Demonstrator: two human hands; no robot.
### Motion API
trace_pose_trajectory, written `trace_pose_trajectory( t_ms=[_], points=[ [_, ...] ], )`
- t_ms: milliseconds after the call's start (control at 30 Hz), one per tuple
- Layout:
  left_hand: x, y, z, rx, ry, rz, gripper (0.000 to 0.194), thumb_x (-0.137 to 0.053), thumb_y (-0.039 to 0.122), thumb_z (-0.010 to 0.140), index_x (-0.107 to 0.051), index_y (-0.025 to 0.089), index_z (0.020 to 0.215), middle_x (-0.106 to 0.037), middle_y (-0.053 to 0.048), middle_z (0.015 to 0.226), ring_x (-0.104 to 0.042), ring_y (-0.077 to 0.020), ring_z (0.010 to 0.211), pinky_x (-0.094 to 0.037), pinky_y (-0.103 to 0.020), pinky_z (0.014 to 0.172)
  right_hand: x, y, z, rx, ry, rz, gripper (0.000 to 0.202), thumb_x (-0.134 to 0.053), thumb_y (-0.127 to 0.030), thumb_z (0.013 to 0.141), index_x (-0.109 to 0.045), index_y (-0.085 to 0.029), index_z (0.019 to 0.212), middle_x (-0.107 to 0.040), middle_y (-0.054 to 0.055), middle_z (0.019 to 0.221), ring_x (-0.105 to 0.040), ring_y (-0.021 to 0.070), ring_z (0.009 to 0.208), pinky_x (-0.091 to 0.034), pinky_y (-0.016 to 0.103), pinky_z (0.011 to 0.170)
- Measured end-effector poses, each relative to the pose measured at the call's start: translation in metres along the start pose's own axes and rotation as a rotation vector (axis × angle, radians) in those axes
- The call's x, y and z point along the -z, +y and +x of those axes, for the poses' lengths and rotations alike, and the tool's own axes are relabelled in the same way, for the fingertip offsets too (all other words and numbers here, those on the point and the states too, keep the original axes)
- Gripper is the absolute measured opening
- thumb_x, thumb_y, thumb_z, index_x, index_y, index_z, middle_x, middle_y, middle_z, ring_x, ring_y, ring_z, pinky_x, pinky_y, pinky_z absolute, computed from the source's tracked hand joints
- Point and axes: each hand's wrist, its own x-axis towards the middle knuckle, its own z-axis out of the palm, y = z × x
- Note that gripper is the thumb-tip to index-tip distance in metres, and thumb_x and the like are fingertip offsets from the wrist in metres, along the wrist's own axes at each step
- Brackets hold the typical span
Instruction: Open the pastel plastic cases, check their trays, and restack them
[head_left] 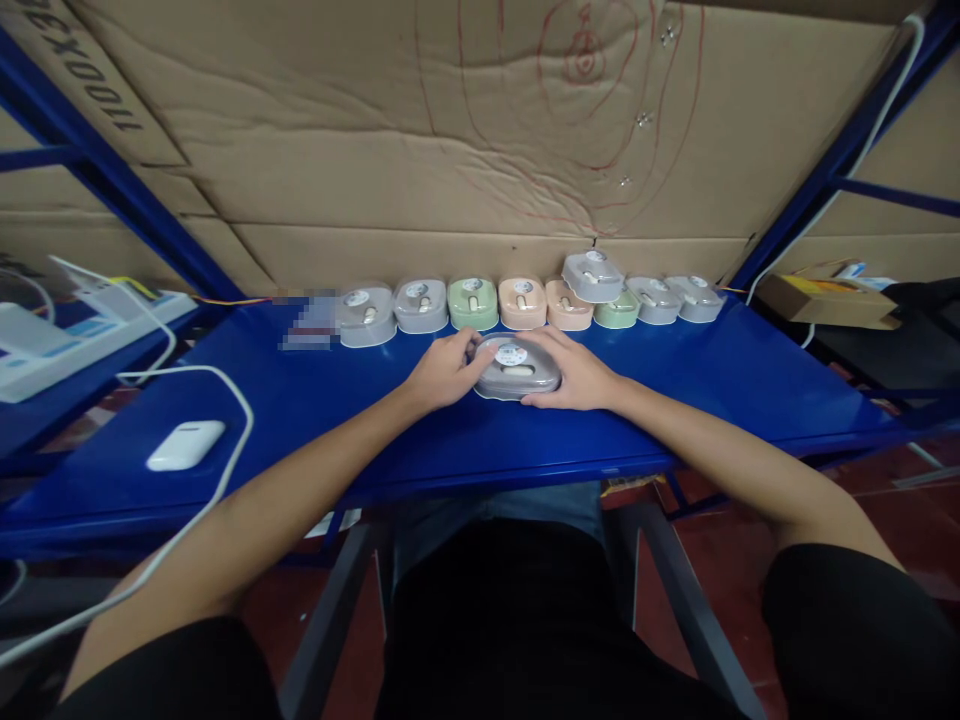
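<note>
A grey lidded box point(517, 378) with a round white label and a pale oblong piece on top is between my two hands, over the blue table point(420, 440). My left hand point(446, 370) grips its left side, the thumb lying on the top near the label. Around the right side wrap the fingers of my right hand point(576, 370). Behind them stands a row of similar boxes, among them a green box point(472, 305), an orange box point(523, 303) and a grey box point(367, 318). One more grey box point(592, 277) rests on top of the row.
A white earphone case point(186, 445) lies at the left, beside a white cable point(244, 420). White packaging point(97, 345) is at the far left. At the right sits an open cardboard box point(829, 303). Blue metal posts and a cardboard wall point(375, 120) bound the table.
</note>
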Motion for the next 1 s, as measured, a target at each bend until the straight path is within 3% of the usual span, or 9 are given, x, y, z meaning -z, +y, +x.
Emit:
trace_pose_trajectory(
  t_ms=[167, 333, 700, 833, 1000],
  points=[
    [0.0, -0.006, 0.005, -0.035, -0.006, 0.036, 0.04, -0.057, 0.058, 0.11, -0.071, 0.023, 0.094, -0.075, -0.006, 0.084, -0.068, -0.0252, 0.079, -0.054, -0.04, 0.077, -0.005, 0.006, 0.006, 0.003, 0.017, 0.018, 0.113, -0.095, -0.08, 0.082, -0.056, -0.032, 0.176, -0.065, 0.018, 0.17, -0.065, 0.0491, 0.156, -0.055, 0.072, 0.131],
    [0.001, -0.009, 0.009, -0.031, -0.031, 0.069, 0.051, -0.056, 0.063, 0.108, -0.058, 0.027, 0.073, -0.069, -0.007, 0.078, -0.066, -0.0268, 0.077, -0.057, -0.044, 0.08, -0.005, 0.009, 0.011, -0.042, -0.004, 0.072, 0.123, -0.102, -0.077, 0.072, -0.056, -0.031, 0.176, -0.065, 0.018, 0.176, -0.065, 0.0505, 0.159, -0.052, 0.074, 0.133],
    [0.004, -0.008, 0.014, 0.003, -0.108, 0.069, 0.055, -0.058, 0.07, 0.108, -0.059, 0.027, 0.073, -0.072, -0.008, 0.078, -0.073, -0.0312, 0.083, -0.06, -0.045, 0.082, 0.002, 0.006, 0.014, -0.143, -0.072, 0.144, 0.138, -0.106, -0.08, 0.065, -0.053, -0.021, 0.178, -0.066, 0.024, 0.174, -0.067, 0.0515, 0.157, -0.055, 0.072, 0.132],
    [0.002, -0.012, 0.014, -0.021, -0.114, 0.057, 0.05, -0.057, 0.067, 0.109, -0.062, 0.027, 0.079, -0.074, -0.009, 0.087, -0.074, -0.0312, 0.088, -0.06, -0.048, 0.091, 0.0, 0.009, 0.014, -0.132, -0.071, 0.128, 0.135, -0.107, -0.079, 0.065, -0.054, -0.025, 0.178, -0.07, 0.021, 0.169, -0.071, 0.0508, 0.151, -0.059, 0.073, 0.127],
    [0.0, -0.014, 0.012, -0.035, -0.098, 0.037, 0.049, -0.055, 0.068, 0.108, -0.058, 0.028, 0.079, -0.068, -0.006, 0.083, -0.071, -0.0299, 0.087, -0.059, -0.047, 0.091, -0.003, 0.012, 0.014, -0.124, -0.056, 0.126, 0.133, -0.108, -0.078, 0.064, -0.056, -0.026, 0.175, -0.072, 0.02, 0.166, -0.072, 0.0505, 0.149, -0.059, 0.072, 0.126]
  ],
)
